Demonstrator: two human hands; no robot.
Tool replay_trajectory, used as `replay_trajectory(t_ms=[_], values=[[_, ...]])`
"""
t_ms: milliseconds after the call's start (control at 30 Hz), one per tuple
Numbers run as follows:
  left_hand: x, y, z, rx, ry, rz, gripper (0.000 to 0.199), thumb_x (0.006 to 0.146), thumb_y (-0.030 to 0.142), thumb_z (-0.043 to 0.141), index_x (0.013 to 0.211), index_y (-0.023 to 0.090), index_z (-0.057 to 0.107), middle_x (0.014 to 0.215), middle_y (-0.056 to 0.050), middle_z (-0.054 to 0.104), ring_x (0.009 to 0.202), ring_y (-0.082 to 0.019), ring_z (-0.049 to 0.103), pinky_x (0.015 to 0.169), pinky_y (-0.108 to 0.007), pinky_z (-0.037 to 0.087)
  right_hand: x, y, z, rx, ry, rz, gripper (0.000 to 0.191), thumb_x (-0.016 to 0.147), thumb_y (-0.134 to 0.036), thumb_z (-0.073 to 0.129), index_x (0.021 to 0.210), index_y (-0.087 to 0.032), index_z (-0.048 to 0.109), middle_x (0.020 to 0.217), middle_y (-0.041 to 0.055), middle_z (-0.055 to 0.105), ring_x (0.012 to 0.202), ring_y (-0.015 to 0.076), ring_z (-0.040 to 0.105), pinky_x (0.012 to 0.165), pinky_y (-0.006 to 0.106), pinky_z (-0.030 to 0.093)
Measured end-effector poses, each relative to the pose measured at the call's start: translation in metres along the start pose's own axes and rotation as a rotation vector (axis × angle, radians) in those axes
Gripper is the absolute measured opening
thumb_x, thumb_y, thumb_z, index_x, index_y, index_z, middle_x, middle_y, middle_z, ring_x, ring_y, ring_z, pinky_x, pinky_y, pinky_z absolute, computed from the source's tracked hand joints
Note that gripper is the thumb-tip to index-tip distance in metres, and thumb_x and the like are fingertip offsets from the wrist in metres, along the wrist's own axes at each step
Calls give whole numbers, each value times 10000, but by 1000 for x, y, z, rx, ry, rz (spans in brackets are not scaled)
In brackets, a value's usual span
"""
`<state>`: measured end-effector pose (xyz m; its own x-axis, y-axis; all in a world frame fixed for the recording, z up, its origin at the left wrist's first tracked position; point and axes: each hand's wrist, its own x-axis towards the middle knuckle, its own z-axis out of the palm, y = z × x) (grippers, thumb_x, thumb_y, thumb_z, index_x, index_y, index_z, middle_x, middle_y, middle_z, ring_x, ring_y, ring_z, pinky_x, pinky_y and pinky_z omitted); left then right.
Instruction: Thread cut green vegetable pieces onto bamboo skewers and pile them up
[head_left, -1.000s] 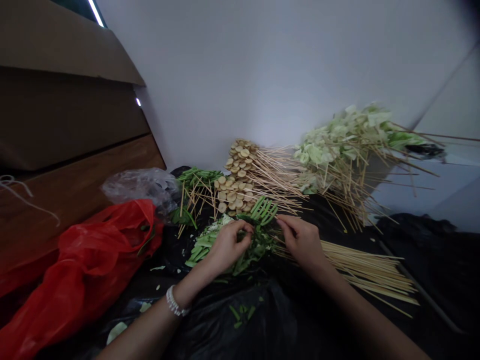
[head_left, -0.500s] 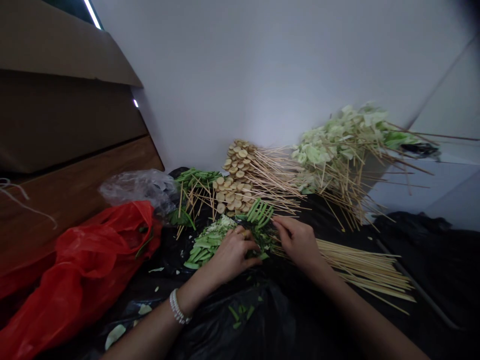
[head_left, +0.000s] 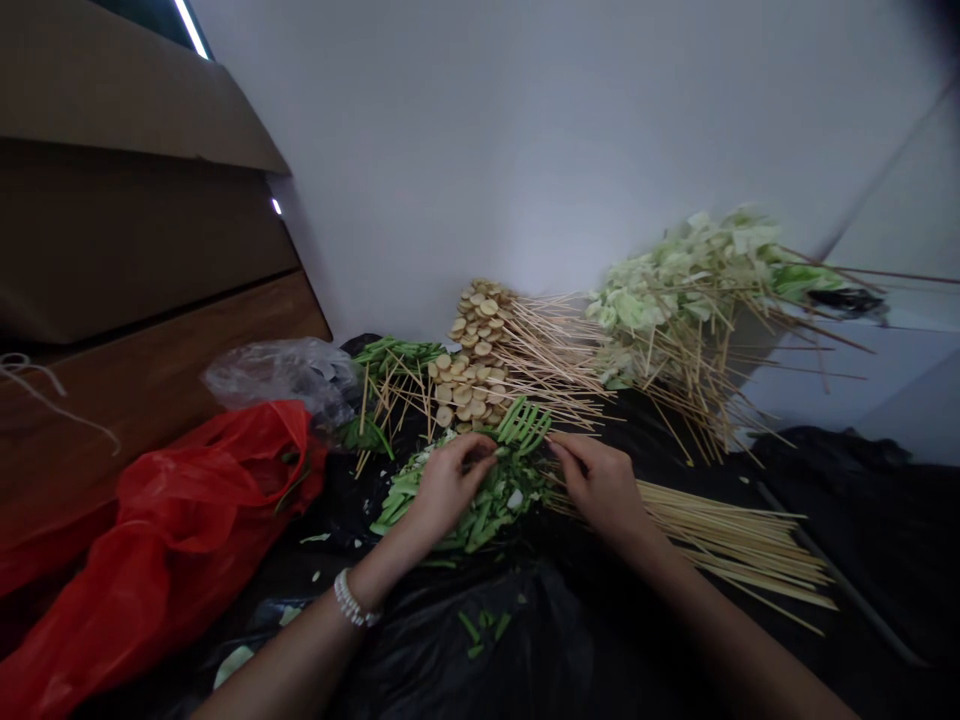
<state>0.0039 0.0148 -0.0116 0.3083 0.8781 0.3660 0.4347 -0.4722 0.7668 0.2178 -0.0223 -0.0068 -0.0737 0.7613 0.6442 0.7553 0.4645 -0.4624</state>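
Note:
Between the thumb and fingers of my right hand (head_left: pixel 598 482) is the end of a skewer. Green bean pieces (head_left: pixel 523 425) sit side by side on it, to the left of those fingers. My left hand (head_left: pixel 454 482), with a beaded bracelet at the wrist, is closed in a pinch at the left end of these pieces; what its fingertips hold is too small to name. Beneath it lies a loose pile of cut green beans (head_left: pixel 480 520), partly hidden by the hand. Bare skewers (head_left: pixel 735 535) lie right of my right hand.
Skewered round slices (head_left: pixel 471 388) stand behind my hands, with skewered green beans (head_left: pixel 397 352) to their left. Skewered cabbage leaves (head_left: pixel 675 280) lean at the back right. A red bag (head_left: pixel 202 500) and a clear bag (head_left: pixel 285 375) lie left, on black plastic (head_left: pixel 420 650).
My left hand has moved up from the loose pile to the left end of the skewered pieces, its fingers now pinched. My right hand has barely moved.

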Motion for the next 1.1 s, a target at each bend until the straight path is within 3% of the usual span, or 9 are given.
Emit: replay_trajectory(t_ms=[167, 267, 367, 600, 1100], values=[[8, -6, -3, -498, 230, -299, 291, 692, 312, 746, 925, 141, 715, 851, -50, 718, 767, -160, 628, 752, -279, 473, -1, -3, 0, -14, -61, -15, 224, 908, -249, 474, 971, -219, 687, 970, 41, 731, 872, 175, 682, 819, 275, 509], [10, -4, -6, -848, 276, -465, 388, 564, 337, 838, 885, 151, 727, 798, -21, 714, 724, -134, 634, 734, -262, 489, -3, -6, 1, -37, -120, -27, 223, 911, -239, 472, 974, -220, 685, 957, 39, 728, 859, 169, 678, 818, 264, 498], [12, 0, -8, -1049, 268, -546, 428, 485, 289, 882, 859, 144, 736, 786, -16, 711, 723, -118, 640, 722, -231, 498, -4, -8, 1, -70, -175, -38, 229, 919, -235, 464, 992, -223, 681, 953, 42, 722, 865, 165, 671, 823, 258, 484], [13, 2, -8, -1113, 264, -553, 350, 503, 222, 878, 812, 126, 747, 732, -20, 698, 693, -101, 626, 644, -182, 496, -6, -12, 3, -89, -229, -36, 245, 935, -243, 441, 990, -229, 680, 920, 43, 710, 841, 154, 658, 802, 240, 467], [11, 5, -6, -1038, 199, -500, 408, 530, 352, 855, 833, 104, 742, 709, -18, 655, 593, -46, 502, 534, -141, 402, -7, -11, 5, -95, -263, -30, 266, 939, -248, 424, 990, -249, 684, 873, 35, 710, 812, 150, 652, 762, 234, 467]])
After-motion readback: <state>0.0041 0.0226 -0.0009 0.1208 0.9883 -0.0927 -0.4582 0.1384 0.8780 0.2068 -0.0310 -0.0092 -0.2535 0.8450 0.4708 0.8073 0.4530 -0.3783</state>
